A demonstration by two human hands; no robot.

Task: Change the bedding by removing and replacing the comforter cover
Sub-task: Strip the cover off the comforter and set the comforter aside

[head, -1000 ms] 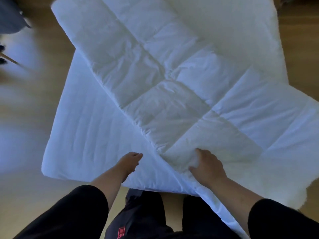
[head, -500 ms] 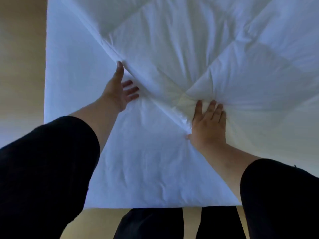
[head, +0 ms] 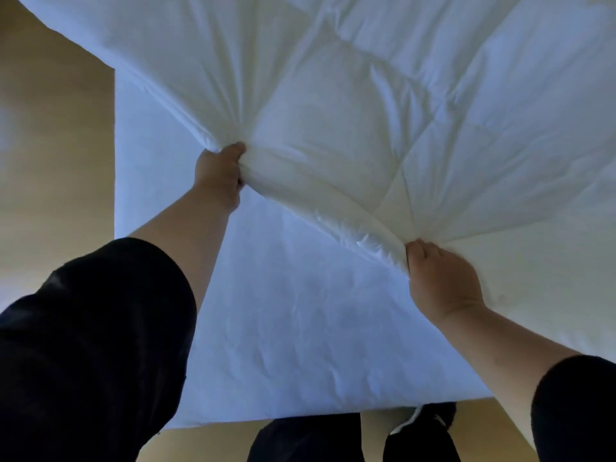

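Comforter (head: 416, 105), white and quilted, lies spread over the mattress (head: 283, 311), its folded edge running diagonally between both hands. Nearest, the right hand (head: 443, 281) grips a bunch of that edge; farther off, the left hand (head: 218, 171) clenches another bunch. This looks like squaring the bare comforter before covering it. Next, both hands should probably pull evenly so the edge unfolds without twisting.

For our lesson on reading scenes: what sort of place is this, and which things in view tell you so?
Probably a bedroom. A quilted white comforter lies spread over a flat white mattress or sheet, wooden-looking floor lies beside it, and both hands grip the comforter's edge.
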